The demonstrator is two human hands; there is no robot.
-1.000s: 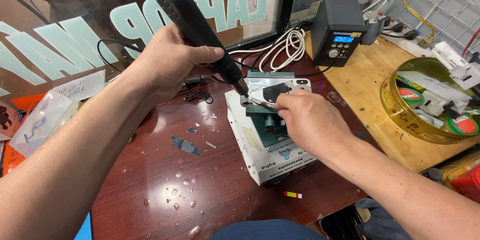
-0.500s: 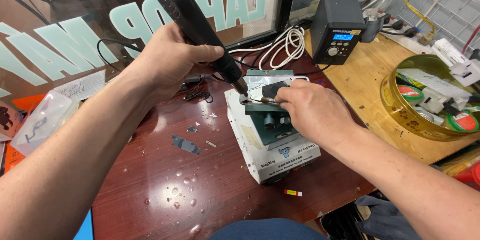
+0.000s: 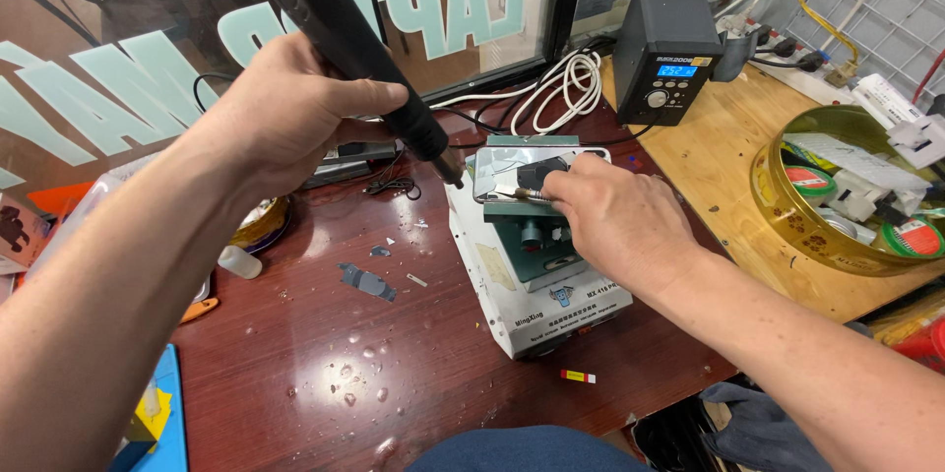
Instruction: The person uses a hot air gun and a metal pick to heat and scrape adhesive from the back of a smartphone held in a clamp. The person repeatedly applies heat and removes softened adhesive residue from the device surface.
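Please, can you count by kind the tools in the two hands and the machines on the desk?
Hand tools: 2, black hot-air handle in the left hand, thin metal tool in the right hand
Machines: 2, white heating base, black control unit
Total: 4

Dark red-brown tabletop [image 3: 325,354], wet with droplets. White box-shaped machine [image 3: 532,300] at 3 o'clock of center. Grey flat scrap [image 3: 366,282] near center, small white bottle [image 3: 239,261] at 9 o'clock. Adjoining light wooden bench [image 3: 728,177] at 2 o'clock, bearing black control unit [image 3: 664,54] and round gold tin [image 3: 847,191].
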